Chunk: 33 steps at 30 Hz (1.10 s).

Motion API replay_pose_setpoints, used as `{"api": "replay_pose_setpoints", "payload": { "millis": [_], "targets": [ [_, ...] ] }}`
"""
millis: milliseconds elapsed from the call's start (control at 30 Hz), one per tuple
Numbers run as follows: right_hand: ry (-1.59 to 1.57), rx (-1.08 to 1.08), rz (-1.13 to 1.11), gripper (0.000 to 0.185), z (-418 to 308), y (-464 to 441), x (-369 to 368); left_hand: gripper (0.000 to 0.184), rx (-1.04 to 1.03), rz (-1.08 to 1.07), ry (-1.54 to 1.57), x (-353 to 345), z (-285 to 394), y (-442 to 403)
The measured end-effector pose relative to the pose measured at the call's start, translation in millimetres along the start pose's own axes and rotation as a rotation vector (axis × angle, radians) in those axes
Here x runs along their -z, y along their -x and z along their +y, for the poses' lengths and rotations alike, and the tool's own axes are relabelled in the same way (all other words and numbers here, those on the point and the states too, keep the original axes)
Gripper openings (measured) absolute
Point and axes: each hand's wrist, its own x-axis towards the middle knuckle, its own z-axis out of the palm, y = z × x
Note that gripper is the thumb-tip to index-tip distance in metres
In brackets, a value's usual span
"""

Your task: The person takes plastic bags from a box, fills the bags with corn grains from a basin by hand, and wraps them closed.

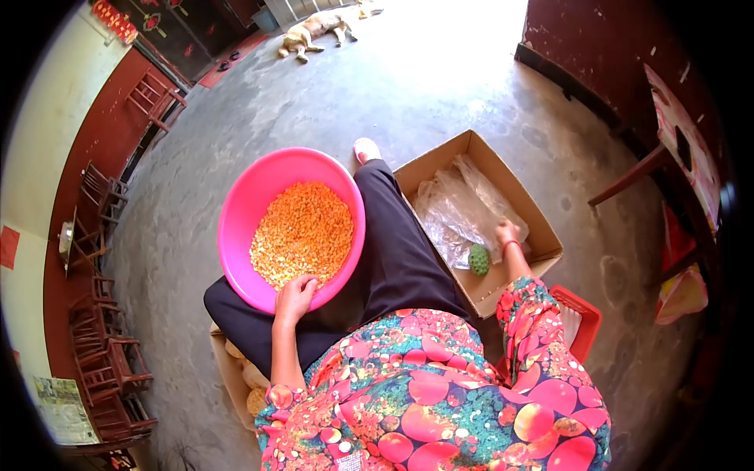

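A pink basin (233, 228) holding a heap of orange-yellow corn kernels (305, 228) is by my left thigh. My left hand (296, 297) is at its near rim, fingers curled together beside the kernels; what they hold, if anything, is hidden. On my right, a cardboard box (536, 204) stands open with crumpled clear plastic bags (463, 208) inside. My right hand (509, 232) reaches into it, its fingers closed on the edge of a plastic bag. A bumpy green round thing (478, 259) lies in the box, just left of my right wrist.
A red plastic crate (585, 326) sits behind the box, by my right elbow. Another cardboard box (228, 377) with round tan things is at my left. Wooden chairs (102, 337) line the left wall. A dog (318, 30) lies on the floor ahead; a table (683, 141) stands right.
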Motion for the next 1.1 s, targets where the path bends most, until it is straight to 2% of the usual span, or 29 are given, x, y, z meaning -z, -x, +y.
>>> {"api": "replay_pose_setpoints", "payload": {
  "millis": [67, 100, 200, 267, 433, 700, 967, 1000, 1067, 1100],
  "targets": [
    [0.029, -0.221, -0.082, 0.033, 8, 30, 44, 0.027, 0.029, -0.015, 0.047, -3, -4, -2],
    [0.111, -0.208, -0.075, 0.032, 26, 22, 41, 0.027, 0.030, -0.022, 0.038, -5, -8, -4],
    [0.053, -0.234, -0.134, 0.032, 49, 11, 43, 0.027, 0.043, -0.038, 0.053, -4, -7, -6],
    [0.086, -0.143, -0.137, 0.032, 50, 6, 46, 0.028, 0.063, -0.055, 0.042, -2, -1, -3],
    [0.098, -0.104, -0.096, 0.033, 38, -3, 43, 0.028, 0.064, -0.049, 0.094, -8, -16, -8],
    [0.161, -0.047, -0.298, 0.042, 50, -30, 40, 0.029, 0.077, -0.051, 0.050, -4, -11, -3],
    [0.137, -0.039, -0.358, 0.048, 50, -32, 29, 0.023, 0.051, -0.036, 0.015, -3, -4, -2],
    [-0.048, -0.105, -0.379, 0.045, 50, -37, 22, 0.023, 0.045, -0.028, 0.016, -5, -9, -5],
    [-0.616, -0.219, -0.332, 0.034, 41, -32, 19, 0.023, 0.045, -0.029, 0.027, -9, -16, -5],
    [-0.768, -0.193, -0.375, 0.034, 21, -20, 35, 0.025, 0.073, -0.021, 0.035, -9, -16, -5]
  ]
}}
